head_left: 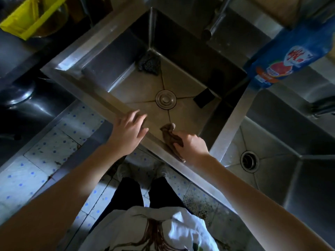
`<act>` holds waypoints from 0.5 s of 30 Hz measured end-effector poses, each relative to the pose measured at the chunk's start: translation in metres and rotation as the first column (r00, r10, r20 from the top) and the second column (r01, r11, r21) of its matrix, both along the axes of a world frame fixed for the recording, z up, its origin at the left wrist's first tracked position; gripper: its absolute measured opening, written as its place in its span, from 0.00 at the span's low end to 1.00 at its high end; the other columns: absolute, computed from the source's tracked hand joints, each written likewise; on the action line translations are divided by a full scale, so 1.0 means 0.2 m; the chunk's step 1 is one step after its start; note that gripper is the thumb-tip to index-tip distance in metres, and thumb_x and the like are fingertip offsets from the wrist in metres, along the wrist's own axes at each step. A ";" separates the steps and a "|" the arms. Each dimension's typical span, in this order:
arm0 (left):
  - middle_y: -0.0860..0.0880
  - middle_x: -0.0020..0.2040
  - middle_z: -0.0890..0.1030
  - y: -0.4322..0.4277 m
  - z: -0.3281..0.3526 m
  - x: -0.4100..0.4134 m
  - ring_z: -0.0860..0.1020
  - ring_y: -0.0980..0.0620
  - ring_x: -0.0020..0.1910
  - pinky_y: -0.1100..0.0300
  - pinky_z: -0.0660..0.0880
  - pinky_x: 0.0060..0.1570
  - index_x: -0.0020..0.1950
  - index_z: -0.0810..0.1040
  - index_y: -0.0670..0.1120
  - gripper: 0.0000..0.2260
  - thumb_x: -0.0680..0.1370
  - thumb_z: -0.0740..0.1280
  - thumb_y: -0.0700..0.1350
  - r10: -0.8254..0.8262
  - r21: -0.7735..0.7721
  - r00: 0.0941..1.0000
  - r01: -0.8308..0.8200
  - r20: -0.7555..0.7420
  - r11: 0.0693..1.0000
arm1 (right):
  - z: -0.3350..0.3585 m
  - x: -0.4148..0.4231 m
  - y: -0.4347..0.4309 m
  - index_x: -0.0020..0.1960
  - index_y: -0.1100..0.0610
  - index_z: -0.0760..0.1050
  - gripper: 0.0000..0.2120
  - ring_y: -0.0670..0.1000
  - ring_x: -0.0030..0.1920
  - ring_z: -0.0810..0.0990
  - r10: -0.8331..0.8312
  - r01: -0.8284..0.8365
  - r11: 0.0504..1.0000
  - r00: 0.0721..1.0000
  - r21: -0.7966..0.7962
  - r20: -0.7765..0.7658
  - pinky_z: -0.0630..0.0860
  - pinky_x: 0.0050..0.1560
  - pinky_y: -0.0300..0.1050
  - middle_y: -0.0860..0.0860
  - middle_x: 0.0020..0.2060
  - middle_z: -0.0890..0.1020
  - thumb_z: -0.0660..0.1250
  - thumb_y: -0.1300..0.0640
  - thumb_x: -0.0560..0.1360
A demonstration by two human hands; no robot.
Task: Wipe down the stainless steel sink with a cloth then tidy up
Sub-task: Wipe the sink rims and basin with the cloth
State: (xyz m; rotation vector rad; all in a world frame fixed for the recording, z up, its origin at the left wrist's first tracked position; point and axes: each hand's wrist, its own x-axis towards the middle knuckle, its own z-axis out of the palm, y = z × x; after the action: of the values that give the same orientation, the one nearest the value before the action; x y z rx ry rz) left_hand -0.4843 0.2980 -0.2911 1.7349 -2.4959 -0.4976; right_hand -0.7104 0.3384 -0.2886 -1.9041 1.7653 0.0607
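Observation:
The stainless steel sink [101, 98] fills the middle of the head view, seen from straight above, with a round drain plug [165, 99] at its centre. My right hand [192, 147] grips a bunched brown cloth [169, 132] against the sink's near rim, and the cloth's end hangs over the basin. My left hand [127, 132] rests on the same rim just left of it, fingers spread and holding nothing.
A dark scouring pad [149, 63] lies in the basin's far corner and a black sponge [204, 98] right of the drain. A blue detergent bag [290, 55] hangs at the right. A second basin [281, 142] lies right; the tap spout [214, 22] reaches over the back.

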 end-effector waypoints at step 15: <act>0.45 0.63 0.73 0.18 -0.07 -0.46 0.72 0.43 0.62 0.37 0.62 0.63 0.68 0.69 0.45 0.21 0.78 0.62 0.52 0.010 0.084 0.999 -0.006 -0.043 0.996 | -0.05 -0.41 -0.43 0.49 0.55 0.83 0.09 0.50 0.37 0.79 0.579 -0.446 0.705 0.811 0.551 -0.084 0.69 0.31 0.39 0.50 0.38 0.84 0.65 0.60 0.73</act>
State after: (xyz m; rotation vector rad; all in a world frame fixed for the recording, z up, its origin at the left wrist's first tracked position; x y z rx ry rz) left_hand -0.5755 0.3348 -0.3053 1.7423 -2.4716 -0.6404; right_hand -0.7921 0.2518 -0.2987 -1.9653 1.1150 0.9279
